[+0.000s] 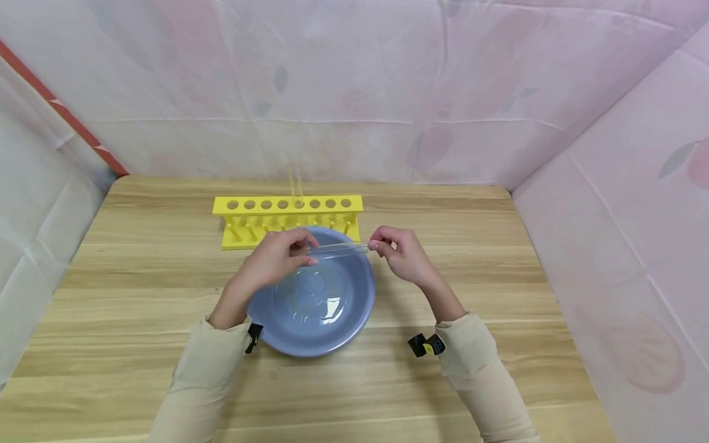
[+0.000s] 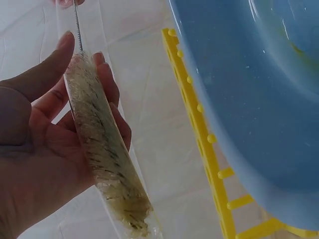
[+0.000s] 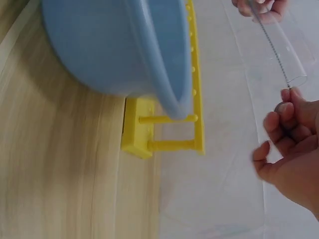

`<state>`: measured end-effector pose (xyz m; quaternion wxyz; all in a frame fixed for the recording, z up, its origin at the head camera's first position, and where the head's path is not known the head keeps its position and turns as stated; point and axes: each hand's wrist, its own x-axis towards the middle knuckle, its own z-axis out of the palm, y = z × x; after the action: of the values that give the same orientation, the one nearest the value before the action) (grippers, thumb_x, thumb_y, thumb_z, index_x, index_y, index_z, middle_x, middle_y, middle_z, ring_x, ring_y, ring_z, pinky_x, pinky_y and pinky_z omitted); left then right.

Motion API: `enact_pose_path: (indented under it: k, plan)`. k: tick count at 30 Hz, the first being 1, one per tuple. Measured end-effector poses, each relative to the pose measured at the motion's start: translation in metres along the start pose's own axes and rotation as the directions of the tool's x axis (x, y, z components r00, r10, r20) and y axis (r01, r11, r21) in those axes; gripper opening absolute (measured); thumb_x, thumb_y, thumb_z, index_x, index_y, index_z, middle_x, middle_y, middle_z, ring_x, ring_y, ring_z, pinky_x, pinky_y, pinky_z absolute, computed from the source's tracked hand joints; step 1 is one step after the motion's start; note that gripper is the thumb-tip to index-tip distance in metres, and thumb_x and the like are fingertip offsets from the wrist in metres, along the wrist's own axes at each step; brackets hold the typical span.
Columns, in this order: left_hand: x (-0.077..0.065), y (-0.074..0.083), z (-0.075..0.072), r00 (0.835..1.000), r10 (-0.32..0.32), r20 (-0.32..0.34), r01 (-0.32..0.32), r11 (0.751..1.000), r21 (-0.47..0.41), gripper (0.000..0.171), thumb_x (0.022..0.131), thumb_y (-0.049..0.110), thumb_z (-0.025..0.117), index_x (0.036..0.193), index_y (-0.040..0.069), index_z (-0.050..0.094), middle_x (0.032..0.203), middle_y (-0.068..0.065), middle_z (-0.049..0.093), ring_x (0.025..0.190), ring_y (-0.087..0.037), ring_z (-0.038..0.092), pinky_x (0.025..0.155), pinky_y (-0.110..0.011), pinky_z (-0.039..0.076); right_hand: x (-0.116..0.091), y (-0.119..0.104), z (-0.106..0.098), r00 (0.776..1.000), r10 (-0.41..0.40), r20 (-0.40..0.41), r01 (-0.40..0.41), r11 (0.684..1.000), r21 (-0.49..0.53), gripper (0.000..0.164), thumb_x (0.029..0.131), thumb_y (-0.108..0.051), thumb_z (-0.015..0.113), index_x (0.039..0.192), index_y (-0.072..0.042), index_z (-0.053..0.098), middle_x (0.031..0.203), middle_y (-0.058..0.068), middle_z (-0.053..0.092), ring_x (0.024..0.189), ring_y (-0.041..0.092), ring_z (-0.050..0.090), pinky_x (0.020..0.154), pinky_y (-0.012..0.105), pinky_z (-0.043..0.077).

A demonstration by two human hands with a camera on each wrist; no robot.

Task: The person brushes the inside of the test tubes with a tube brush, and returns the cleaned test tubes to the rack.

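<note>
The tube [image 1: 340,250] lies nearly level above the basin's far part, the brush [image 2: 107,144] inside it. The left hand [image 1: 277,255] curls thumb and fingers round the tube, probably to steady it; the right hand [image 1: 408,258], nearly closed, pinches the brush's wire at the tube's mouth, leaving the bristles deep inside. The basin [image 1: 316,346] beneath would likely catch drips. Behind, the rack [image 1: 274,211] keeps a second tube [image 1: 296,184] upright.

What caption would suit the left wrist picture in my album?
A left hand holds a clear tube with a bristled brush inside, a blue basin and yellow rack nearby.
</note>
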<state>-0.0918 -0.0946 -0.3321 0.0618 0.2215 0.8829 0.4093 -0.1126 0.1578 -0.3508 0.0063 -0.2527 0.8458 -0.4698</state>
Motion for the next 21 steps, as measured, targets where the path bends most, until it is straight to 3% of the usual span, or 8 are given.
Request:
enact_pose_path:
  k: [3,6,9,12,16,21]
  plan:
    - [-0.0001,-0.0010,-0.0014,1.000,-0.009,0.025,0.009,1.000,-0.023,0.017,0.080,0.008,0.070,0.094,0.002,0.063,0.077,-0.003,0.059,0.071,-0.018,0.053,0.067,-0.032,0.045,-0.0022,0.0018,0.0001,0.994,-0.103,-0.048,0.099,0.992,-0.081,0.012,0.083,0.005,0.061,0.073,-0.002,0.061,0.062,0.001,0.051,0.054,0.013,0.043,0.049,0.026,0.037]
    - [-0.0007,-0.0010,-0.0022,0.999,-0.014,0.029,0.015,1.000,-0.022,0.017,0.079,0.008,0.070,0.094,0.002,0.064,0.081,-0.004,0.062,0.076,-0.019,0.056,0.070,-0.034,0.047,-0.0038,0.0025,0.0006,0.992,-0.108,-0.068,0.102,0.991,-0.085,0.012,0.082,0.006,0.061,0.072,-0.001,0.061,0.061,0.001,0.051,0.053,0.011,0.042,0.049,0.025,0.036]
    - [-0.0016,0.0008,-0.0022,1.000,-0.015,0.012,0.016,1.000,-0.010,0.018,0.078,0.008,0.071,0.094,0.002,0.064,0.082,-0.005,0.063,0.077,-0.019,0.057,0.071,-0.034,0.048,-0.0036,-0.0005,0.0003,0.999,0.007,-0.052,-0.006,1.000,0.010,0.015,0.084,0.005,0.059,0.070,0.000,0.059,0.059,0.002,0.049,0.050,0.012,0.041,0.047,0.024,0.034]
    - [-0.0029,0.0031,-0.0011,1.000,-0.015,-0.023,0.015,1.000,0.015,0.018,0.076,0.009,0.073,0.092,0.003,0.065,0.081,-0.005,0.063,0.075,-0.019,0.056,0.069,-0.033,0.047,-0.0019,-0.0045,-0.0012,0.988,0.152,-0.004,-0.150,0.981,0.126,0.017,0.086,0.004,0.057,0.069,0.003,0.057,0.056,0.005,0.047,0.051,0.017,0.041,0.048,0.023,0.033]
    - [-0.0040,0.0040,0.0021,0.997,0.005,-0.075,0.000,0.997,0.072,0.017,0.074,0.009,0.075,0.088,0.005,0.066,0.079,-0.005,0.063,0.071,-0.018,0.055,0.065,-0.033,0.046,0.0009,-0.0061,-0.0040,0.954,0.290,0.080,-0.301,0.927,0.222,0.018,0.088,0.004,0.054,0.070,0.010,0.055,0.054,0.006,0.045,0.051,0.019,0.042,0.048,0.023,0.031]
    - [-0.0064,0.0028,0.0051,0.992,0.019,-0.128,0.004,0.985,0.171,0.018,0.071,0.009,0.077,0.085,0.007,0.066,0.081,-0.006,0.064,0.073,-0.021,0.058,0.066,-0.036,0.047,0.0018,-0.0024,-0.0090,0.904,0.385,0.185,-0.427,0.830,0.358,0.020,0.089,0.006,0.049,0.071,0.015,0.050,0.055,0.005,0.044,0.051,0.014,0.040,0.051,0.024,0.034]
